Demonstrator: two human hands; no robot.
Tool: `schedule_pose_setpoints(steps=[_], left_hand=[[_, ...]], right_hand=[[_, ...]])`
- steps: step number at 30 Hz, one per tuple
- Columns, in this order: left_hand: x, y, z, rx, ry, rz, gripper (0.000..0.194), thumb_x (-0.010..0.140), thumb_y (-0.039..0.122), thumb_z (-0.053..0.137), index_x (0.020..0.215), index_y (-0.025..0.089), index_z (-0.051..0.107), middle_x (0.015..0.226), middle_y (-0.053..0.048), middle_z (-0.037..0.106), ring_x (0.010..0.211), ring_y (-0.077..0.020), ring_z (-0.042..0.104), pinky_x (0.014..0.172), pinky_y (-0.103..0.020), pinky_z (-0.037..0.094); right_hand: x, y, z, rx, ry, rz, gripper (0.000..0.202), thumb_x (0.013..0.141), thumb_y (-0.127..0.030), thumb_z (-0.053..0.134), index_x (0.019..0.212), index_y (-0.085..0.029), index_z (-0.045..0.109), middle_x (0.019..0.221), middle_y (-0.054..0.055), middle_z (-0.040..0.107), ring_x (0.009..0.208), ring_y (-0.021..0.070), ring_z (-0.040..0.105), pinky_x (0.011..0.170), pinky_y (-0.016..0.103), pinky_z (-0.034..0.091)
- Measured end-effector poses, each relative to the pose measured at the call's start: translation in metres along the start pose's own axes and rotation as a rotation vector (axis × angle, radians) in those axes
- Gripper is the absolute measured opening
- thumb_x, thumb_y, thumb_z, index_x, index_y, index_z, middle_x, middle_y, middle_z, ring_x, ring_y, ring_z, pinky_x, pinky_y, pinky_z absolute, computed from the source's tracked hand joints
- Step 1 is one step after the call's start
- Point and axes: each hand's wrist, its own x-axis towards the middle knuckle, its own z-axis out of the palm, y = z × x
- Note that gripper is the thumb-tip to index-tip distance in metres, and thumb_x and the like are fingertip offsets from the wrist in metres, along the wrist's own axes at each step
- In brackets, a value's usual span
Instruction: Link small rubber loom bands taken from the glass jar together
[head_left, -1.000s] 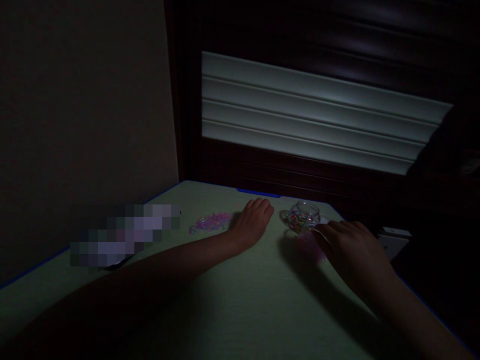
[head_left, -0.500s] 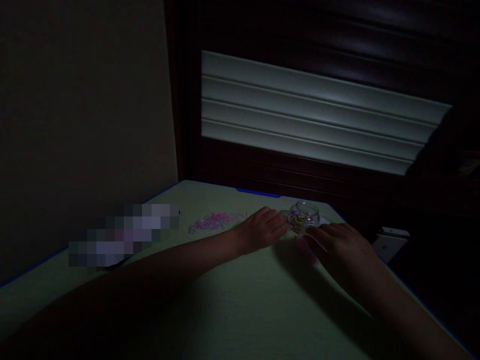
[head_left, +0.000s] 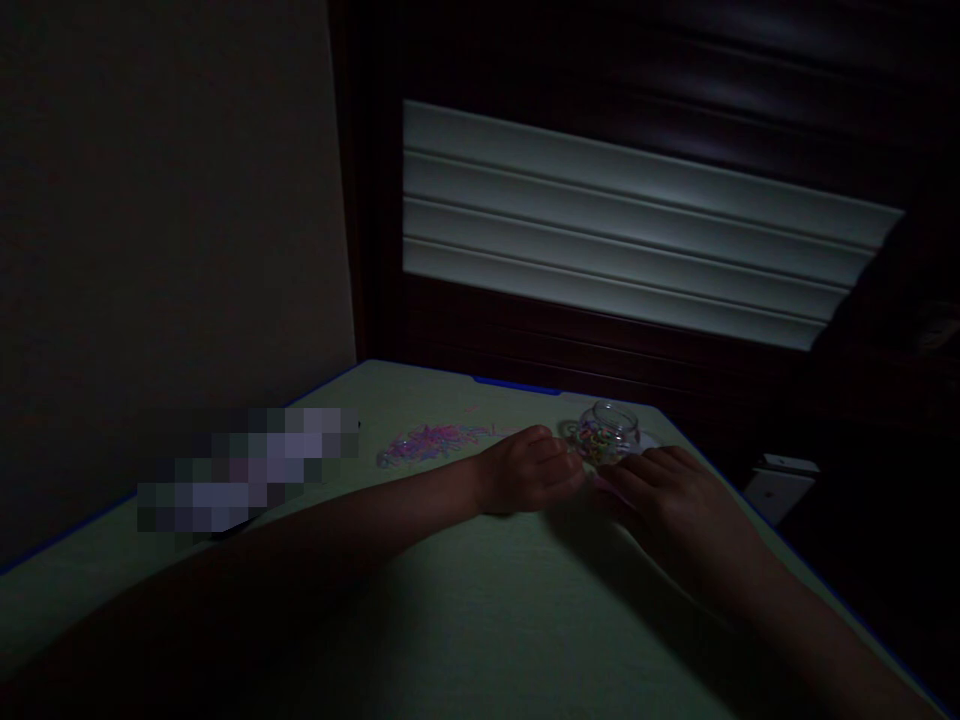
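My left hand (head_left: 532,468) is closed just in front of the glass jar, its fingertips pressed together; anything in them is hidden. My right hand (head_left: 664,490) curls round a pinkish thing (head_left: 613,487), mostly covered by the fingers and too dark to name. The fingertips of both hands nearly meet. Right behind them stands a small round glass jar (head_left: 616,416), its mouth uncovered, with many-coloured little pieces (head_left: 596,440) inside. Left of the jar, a loose pile of thin pink and purple pieces (head_left: 431,442) lies on the table, a few strayed towards my left hand.
The pale green table (head_left: 480,620) has a blue edge. At its left lies a blurred-out flat object (head_left: 255,475). A white box (head_left: 780,488) stands beyond the right edge. A dark wooden panel with pale slats (head_left: 600,230) rises behind, a wall (head_left: 172,200) at left.
My left hand has come slightly down and right, closer to the right one. My right hand has shifted a little left, and less of the pink thing shows beneath it. The jar stays put.
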Motion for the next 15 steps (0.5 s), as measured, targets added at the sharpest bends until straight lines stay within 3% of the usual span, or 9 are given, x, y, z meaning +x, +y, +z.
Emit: schedule_pose_setpoints(steps=[15], left_hand=[[0.0023,-0.0005,-0.0003,-0.041,0.059,0.043,0.01,0.081,0.014,0.05,0.087,0.016,0.058,0.087,-0.003,0.061,0.075,-0.0135,0.053,0.065,-0.029,0.042]], right_hand=[[-0.0006,0.003,0.0065,-0.054,-0.014,-0.065,0.006,0.08,-0.023,0.054,0.078,-0.02,0.059,0.074,0.0,0.06,0.071,0.015,0.051,0.072,0.03,0.031]])
